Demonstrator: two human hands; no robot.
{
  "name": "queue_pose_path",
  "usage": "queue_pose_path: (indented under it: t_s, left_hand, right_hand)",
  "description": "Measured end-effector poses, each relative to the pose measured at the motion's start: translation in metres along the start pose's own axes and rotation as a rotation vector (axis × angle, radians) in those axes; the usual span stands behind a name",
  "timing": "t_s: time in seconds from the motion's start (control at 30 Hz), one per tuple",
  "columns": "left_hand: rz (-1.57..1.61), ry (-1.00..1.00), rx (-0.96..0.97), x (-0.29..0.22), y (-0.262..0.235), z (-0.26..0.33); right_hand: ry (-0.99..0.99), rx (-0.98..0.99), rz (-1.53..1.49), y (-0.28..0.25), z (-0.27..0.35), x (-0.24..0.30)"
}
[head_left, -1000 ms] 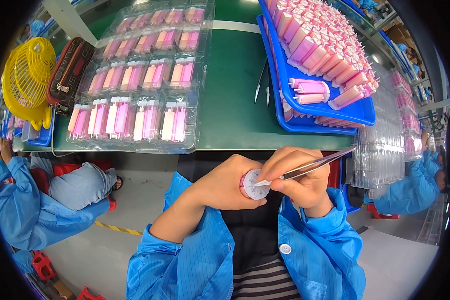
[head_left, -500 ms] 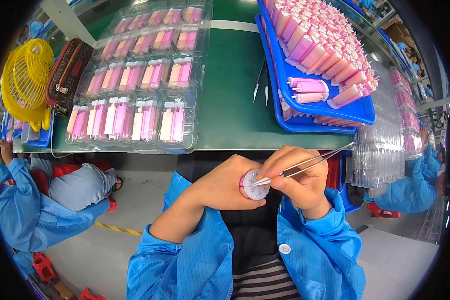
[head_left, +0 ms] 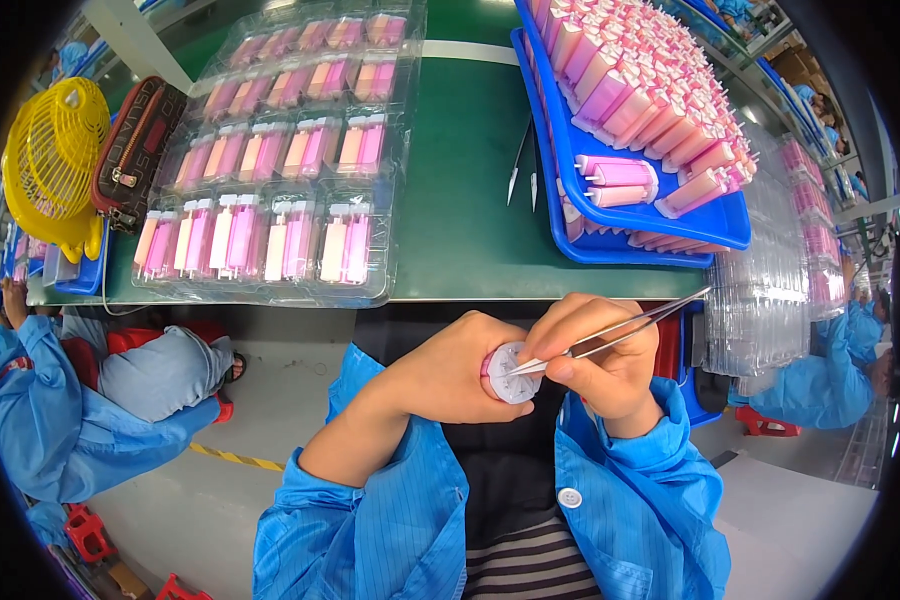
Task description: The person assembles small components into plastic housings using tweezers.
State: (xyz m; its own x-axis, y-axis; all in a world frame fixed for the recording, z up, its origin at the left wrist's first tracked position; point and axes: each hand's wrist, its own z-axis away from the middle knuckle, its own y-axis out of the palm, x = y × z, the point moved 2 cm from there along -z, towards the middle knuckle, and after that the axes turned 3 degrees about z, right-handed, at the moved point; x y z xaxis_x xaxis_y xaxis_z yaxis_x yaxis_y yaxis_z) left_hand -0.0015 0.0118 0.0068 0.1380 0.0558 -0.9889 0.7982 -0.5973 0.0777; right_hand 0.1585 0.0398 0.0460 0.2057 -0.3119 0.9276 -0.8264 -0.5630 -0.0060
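In front of my lap, my left hand is closed around a small pink piece whose round whitish end faces right and up. Most of that piece is hidden in the palm. My right hand pinches a pair of metal tweezers between thumb and fingers. Their tips rest at the face of the round end, and the long tail points up to the right. Whether the tips grip anything is too small to tell.
A clear blister tray of pink and peach pieces lies on the green table. Stacked blue trays hold many more. Clear trays pile up at right. A yellow fan and dark pouch stand left; co-workers sit around.
The tweezers have shifted slightly right and down across the round end, and their arms look closer together. The left hand has barely moved.
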Motion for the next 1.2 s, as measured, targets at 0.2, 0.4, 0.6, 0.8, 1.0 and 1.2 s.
queue_pose_path:
  t_s: [0.2,0.4,0.6,0.8,1.0,1.2]
  left_hand:
    - [-0.054,0.028,-0.042,-0.002,0.000,0.000]
    - [-0.116,0.039,-0.087,-0.001,0.001,-0.001]
    - [-0.155,-0.026,-0.164,-0.006,0.002,-0.003]
    - [-0.362,-0.042,-0.257,-0.006,0.003,-0.004]
    - [-0.433,0.097,-0.491,-0.014,0.008,-0.003]
    - [-0.563,0.192,-0.582,-0.014,0.009,-0.003]
  right_hand:
    - [0.023,-0.040,-0.002,0.004,0.000,0.002]
    - [-0.018,0.020,0.100,0.002,-0.002,0.003]
    - [-0.118,0.071,0.300,0.001,-0.008,0.012]
    - [-0.338,0.220,0.638,0.006,-0.012,0.027]
    - [-0.049,-0.103,0.078,0.000,0.008,0.006]
    - [-0.063,-0.155,0.163,0.003,0.007,0.005]
